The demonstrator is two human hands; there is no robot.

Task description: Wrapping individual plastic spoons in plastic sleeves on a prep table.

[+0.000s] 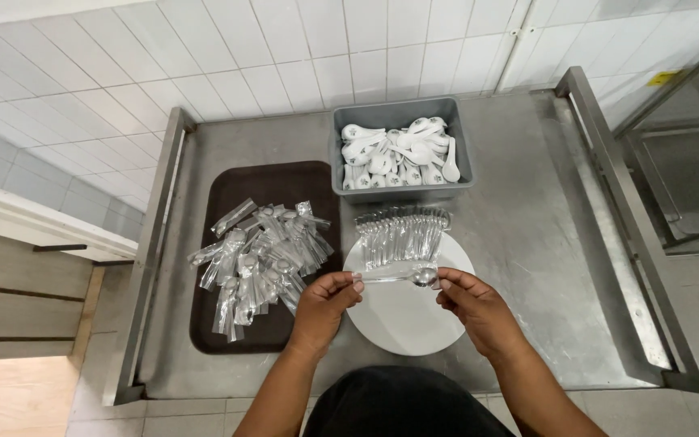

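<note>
- Keep the wrapped spoon (402, 277) flat and level, with one end in each hand, so it does not slip out.
- Pinch it softly, so the clear wrap does not tear.
- The spoon is in the air, just over the white plate (402, 324) and close to the row of wrapped spoons (402, 231) on the plate's far edge.
- Your left hand (325, 303) pinches the handle end with thumb and fingertips.
- Your right hand (475, 307) pinches the bowl end the same way.
- Both wrists are bent in toward each other, over the plate.
</note>
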